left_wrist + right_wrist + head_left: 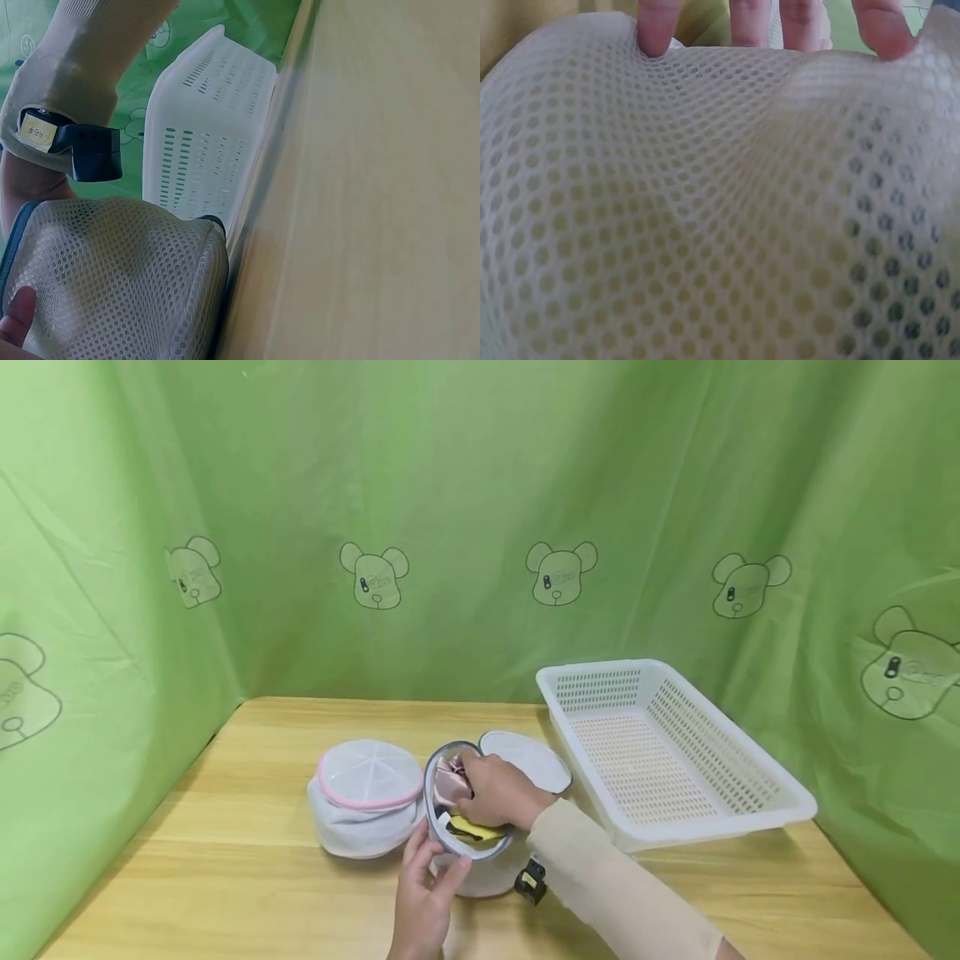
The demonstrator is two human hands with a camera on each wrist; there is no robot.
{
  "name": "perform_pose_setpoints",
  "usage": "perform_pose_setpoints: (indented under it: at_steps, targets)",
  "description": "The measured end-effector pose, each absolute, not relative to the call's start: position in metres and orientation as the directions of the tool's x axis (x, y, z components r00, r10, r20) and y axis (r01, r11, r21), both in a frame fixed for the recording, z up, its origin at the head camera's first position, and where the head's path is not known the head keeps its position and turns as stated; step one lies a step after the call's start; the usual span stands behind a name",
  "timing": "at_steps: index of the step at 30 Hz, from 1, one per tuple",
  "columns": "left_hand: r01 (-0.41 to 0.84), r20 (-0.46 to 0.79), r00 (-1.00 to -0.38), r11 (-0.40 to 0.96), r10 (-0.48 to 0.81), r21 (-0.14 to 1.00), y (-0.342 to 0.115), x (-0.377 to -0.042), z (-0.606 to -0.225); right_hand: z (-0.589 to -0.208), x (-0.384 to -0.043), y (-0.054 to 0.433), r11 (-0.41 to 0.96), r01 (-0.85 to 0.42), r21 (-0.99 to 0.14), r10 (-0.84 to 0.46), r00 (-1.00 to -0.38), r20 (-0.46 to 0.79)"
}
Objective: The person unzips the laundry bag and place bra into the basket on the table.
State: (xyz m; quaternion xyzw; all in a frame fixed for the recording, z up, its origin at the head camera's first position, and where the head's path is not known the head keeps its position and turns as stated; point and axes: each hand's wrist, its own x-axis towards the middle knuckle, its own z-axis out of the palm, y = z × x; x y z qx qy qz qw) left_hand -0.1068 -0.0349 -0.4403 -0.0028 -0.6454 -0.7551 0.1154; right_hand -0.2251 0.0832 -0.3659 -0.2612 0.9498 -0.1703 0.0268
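A white mesh laundry bag [483,878] with a dark blue rim stands at the table's middle, its round lid [531,762] folded back. My left hand [423,893] grips its near left side, the thumb [19,315] against the mesh in the left wrist view. Reaching into the mouth from the right, my right hand [498,789] pinches pink satin cloth [450,783]. Yellow cloth with black trim [477,829] lies inside, below that hand. Mesh [705,210] fills the right wrist view, with several fingertips [656,34] along its top; the right hand's own fingers are hidden there.
Left of the bag sits a second mesh laundry bag [367,827] with a pink-rimmed lid [371,774]. A white perforated plastic basket [712,822] stands at the right. Green curtains [465,468] enclose the wooden table [225,877] at back and sides.
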Motion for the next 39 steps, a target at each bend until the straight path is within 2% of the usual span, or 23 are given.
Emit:
perform_pose_setpoints:
  at_steps: [15, 23, 39]
  targets:
    - [0.180, 0.155, -0.973, -0.137, -0.173, 0.974, -0.0347, -0.1059, -0.4399, -0.3752, -0.2248, 0.0862, 0.753, -0.556, -0.352, -0.546, -0.826, 0.138]
    - [0.170, 0.147, -0.976, -0.142, -0.160, 0.975, -0.0356, -0.1070, -0.4407, -0.3747, -0.2256, 0.0883, 0.739, -0.556, -0.381, -0.541, -0.826, 0.155]
    - [0.142, 0.104, -0.982, -0.248, -0.159, 0.958, -0.0337, -0.1064, -0.4387, -0.3712, -0.2278, 0.0918, 0.745, -0.530, -0.405, -0.508, -0.844, 0.171]
